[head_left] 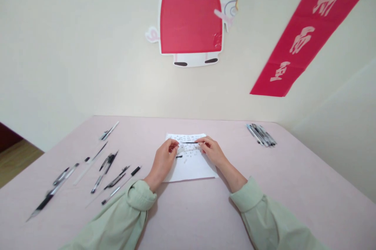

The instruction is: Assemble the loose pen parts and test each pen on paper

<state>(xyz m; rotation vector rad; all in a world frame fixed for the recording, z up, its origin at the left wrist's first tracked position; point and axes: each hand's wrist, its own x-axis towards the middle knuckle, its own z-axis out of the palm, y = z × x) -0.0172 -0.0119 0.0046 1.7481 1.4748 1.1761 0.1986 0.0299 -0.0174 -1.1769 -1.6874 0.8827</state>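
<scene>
A thin dark pen refill [190, 142] is held level between my two hands, over a sheet of white paper [194, 168] covered in handwriting on its upper part. My right hand [213, 151] pinches the refill's right end between thumb and fingers. With its fingers closed, my left hand [165, 157] is at the refill's left end; its exact grip is too small to see clearly. Just below the left fingertips are a whitish piece [181, 148], whose kind I cannot make out, and a small black piece [179, 156], which seems to lie on the paper.
Several pens and pen parts lie spread over the table's left side, among them a black-capped pen [121, 185] near my left sleeve. At the back right lies a row of pens [261, 135]. Behind the pink tabletop [188, 211] rises a wall with a cartoon cutout [190, 22].
</scene>
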